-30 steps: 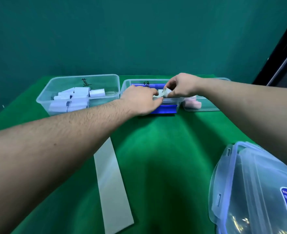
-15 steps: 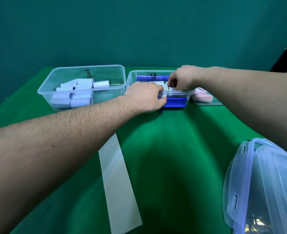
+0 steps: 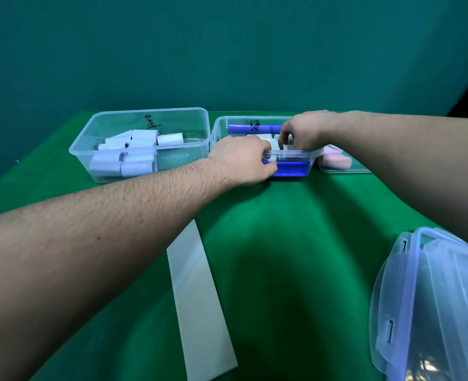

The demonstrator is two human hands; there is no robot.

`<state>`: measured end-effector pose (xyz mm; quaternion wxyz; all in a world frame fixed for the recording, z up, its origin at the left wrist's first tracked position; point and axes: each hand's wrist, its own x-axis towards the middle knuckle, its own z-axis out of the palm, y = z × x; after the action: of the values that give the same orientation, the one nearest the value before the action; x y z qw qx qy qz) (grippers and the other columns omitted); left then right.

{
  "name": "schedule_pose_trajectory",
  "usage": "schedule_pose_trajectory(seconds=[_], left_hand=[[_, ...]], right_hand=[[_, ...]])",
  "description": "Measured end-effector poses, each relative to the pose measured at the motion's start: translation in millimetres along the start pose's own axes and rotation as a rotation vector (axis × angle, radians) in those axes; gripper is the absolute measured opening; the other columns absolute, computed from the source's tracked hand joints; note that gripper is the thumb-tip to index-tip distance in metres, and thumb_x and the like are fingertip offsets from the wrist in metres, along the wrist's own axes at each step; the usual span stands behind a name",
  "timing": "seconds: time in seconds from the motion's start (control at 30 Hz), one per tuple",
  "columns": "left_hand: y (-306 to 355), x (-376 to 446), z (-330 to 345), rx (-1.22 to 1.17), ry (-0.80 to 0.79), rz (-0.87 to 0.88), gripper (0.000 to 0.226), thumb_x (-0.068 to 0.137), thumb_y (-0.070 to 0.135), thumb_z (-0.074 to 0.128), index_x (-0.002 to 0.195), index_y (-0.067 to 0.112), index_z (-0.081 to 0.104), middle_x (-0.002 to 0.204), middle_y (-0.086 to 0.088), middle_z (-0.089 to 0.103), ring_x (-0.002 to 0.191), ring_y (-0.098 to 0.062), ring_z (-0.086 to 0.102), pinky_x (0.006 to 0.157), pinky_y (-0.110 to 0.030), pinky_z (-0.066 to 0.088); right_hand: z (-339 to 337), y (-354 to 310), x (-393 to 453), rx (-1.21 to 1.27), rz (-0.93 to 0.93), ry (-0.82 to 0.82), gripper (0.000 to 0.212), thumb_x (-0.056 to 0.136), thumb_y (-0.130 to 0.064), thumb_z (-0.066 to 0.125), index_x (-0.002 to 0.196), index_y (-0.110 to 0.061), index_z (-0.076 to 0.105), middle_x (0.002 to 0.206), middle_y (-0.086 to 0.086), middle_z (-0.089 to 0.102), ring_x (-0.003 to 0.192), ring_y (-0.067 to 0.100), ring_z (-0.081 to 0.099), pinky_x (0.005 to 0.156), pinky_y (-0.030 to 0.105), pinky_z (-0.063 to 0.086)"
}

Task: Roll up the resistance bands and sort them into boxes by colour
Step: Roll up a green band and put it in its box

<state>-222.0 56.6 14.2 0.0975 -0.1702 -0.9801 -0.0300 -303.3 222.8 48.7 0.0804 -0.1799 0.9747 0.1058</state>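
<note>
While my left hand [image 3: 243,160] is gripping the near wall of the middle box [image 3: 293,154] to steady it, my right hand [image 3: 301,133] is pinching a pale rolled band [image 3: 275,144] into it at frame centre; a flat band [image 3: 199,303] is waiting on the desk [image 3: 296,243].

Clear glossy plastic boxes [image 3: 142,116] on a matt green cloth [image 3: 282,243].

left box [image 3: 144,125]: rolls [image 3: 128,155] inside | middle box [image 3: 219,127]: just right | flat band [image 3: 197,298]: in front
</note>
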Motion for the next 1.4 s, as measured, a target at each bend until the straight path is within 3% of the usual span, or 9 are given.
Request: schedule_pose_trajectory(seconds=[0.1, 0.33, 0.5, 0.63, 0.8, 1.0, 1.23, 1.4], left_hand=[[1, 0, -1, -0.005, -0.014, -0.008, 0.026, 0.09, 0.051, 0.044, 0.095, 0.028, 0.053, 0.109, 0.005, 0.062, 0.098, -0.024, 0.059, 0.075, -0.032, 0.046], [-1, 1, -1, -0.013, -0.024, -0.005, 0.024, 0.089, 0.052, 0.044, 0.088, 0.028, 0.049, 0.1, 0.007, 0.057, 0.094, -0.023, 0.058, 0.074, -0.032, 0.046], [-1, 1, -2, -0.018, -0.021, 0.002, 0.031, 0.09, 0.051, 0.044, 0.102, 0.026, 0.059, 0.109, 0.007, 0.061, 0.1, -0.021, 0.058, 0.08, -0.031, 0.044], [1, -1, -8, -0.02, -0.002, -0.004, 0.04, 0.091, 0.049, 0.045, 0.121, 0.027, 0.059, 0.126, 0.006, 0.059, 0.112, -0.02, 0.057, 0.088, -0.032, 0.042], [3, -2, -16, -0.02, -0.011, -0.012, 0.042, 0.091, 0.046, 0.047, 0.127, 0.029, 0.056, 0.13, 0.006, 0.059, 0.116, -0.02, 0.056, 0.091, -0.033, 0.045], [6, -4, -21, -0.013, 0.006, -0.008, 0.039, 0.091, 0.045, 0.046, 0.126, 0.03, 0.057, 0.129, 0.005, 0.06, 0.115, -0.019, 0.056, 0.092, -0.033, 0.04], [5, -27, -33, -0.075, 0.101, 0.037, 0.043, 0.09, 0.038, 0.049, 0.13, 0.027, 0.056, 0.134, 0.006, 0.054, 0.122, -0.021, 0.051, 0.102, -0.04, 0.039], [6, -59, -45, -0.088, 0.157, 0.045, 0.031, 0.09, 0.036, 0.049, 0.117, 0.028, 0.064, 0.123, 0.006, 0.06, 0.115, -0.021, 0.054, 0.093, -0.037, 0.041]], right_hand=[[-1, -2, 2, -0.114, -0.02, -0.004, 0.037, 0.084, -0.013, 0.05, 0.099, -0.046, 0.054, 0.085, -0.024, 0.053, 0.094, 0.018, 0.056, 0.074, 0.032, 0.038], [-3, -1, -1, -0.089, -0.033, -0.013, 0.029, 0.091, -0.021, 0.047, 0.101, -0.048, 0.053, 0.096, -0.014, 0.056, 0.095, 0.019, 0.053, 0.076, 0.031, 0.038], [-2, 3, -3, -0.013, -0.035, -0.005, 0.032, 0.09, -0.019, 0.052, 0.107, -0.045, 0.058, 0.103, -0.008, 0.057, 0.095, 0.021, 0.053, 0.084, 0.033, 0.048], [-3, 6, -5, -0.038, -0.017, 0.023, 0.022, 0.09, -0.033, 0.057, 0.107, -0.046, 0.06, 0.101, -0.013, 0.059, 0.098, 0.017, 0.05, 0.094, 0.035, 0.038], [-4, 9, -5, -0.104, -0.03, 0.081, 0.022, 0.089, -0.043, 0.061, 0.11, -0.046, 0.064, 0.086, -0.022, 0.055, 0.101, 0.013, 0.039, 0.086, 0.034, 0.025], [-9, 12, -14, 0.094, 0.001, 0.194, 0.023, 0.081, -0.057, 0.07, 0.096, -0.041, 0.066, 0.082, -0.021, 0.055, 0.096, 0.015, 0.048, 0.087, 0.034, 0.03], [-11, -2, -49, 0.264, -0.067, 0.356, 0.015, 0.089, -0.038, 0.06, 0.099, -0.033, 0.071, 0.089, -0.012, 0.064, 0.091, 0.014, 0.053, 0.084, 0.029, 0.036], [-13, -25, -87, 0.331, -0.111, 0.403, 0.017, 0.09, -0.034, 0.058, 0.1, -0.03, 0.072, 0.092, -0.01, 0.066, 0.087, 0.013, 0.051, 0.08, 0.027, 0.038]])
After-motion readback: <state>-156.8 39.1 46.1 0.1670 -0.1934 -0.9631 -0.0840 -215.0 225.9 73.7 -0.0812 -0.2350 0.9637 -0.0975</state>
